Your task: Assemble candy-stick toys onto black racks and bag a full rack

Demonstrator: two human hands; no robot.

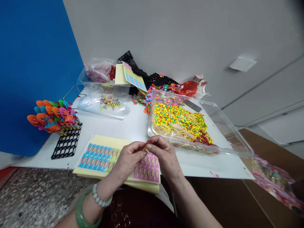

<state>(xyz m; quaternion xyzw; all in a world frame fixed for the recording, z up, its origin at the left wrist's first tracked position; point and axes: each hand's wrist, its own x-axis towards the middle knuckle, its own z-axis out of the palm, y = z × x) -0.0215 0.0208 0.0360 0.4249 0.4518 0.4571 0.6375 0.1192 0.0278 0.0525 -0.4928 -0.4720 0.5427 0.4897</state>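
White table (133, 126) spreading under hands, left hand (128, 160) and right hand (165, 155) meeting, both pinching small red-yellow piece (145, 145) between fingertips. Sticker sheet (99, 156) lying below hands, bead-filled clear tray (180, 123) sitting just beyond right hand, black plastic grid (67, 142) lying left of left hand.

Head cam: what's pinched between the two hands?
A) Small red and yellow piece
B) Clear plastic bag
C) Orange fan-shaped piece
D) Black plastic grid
A. The left hand and right hand meet at a small red and yellow piece, held in their fingers above the blue sticker sheet.
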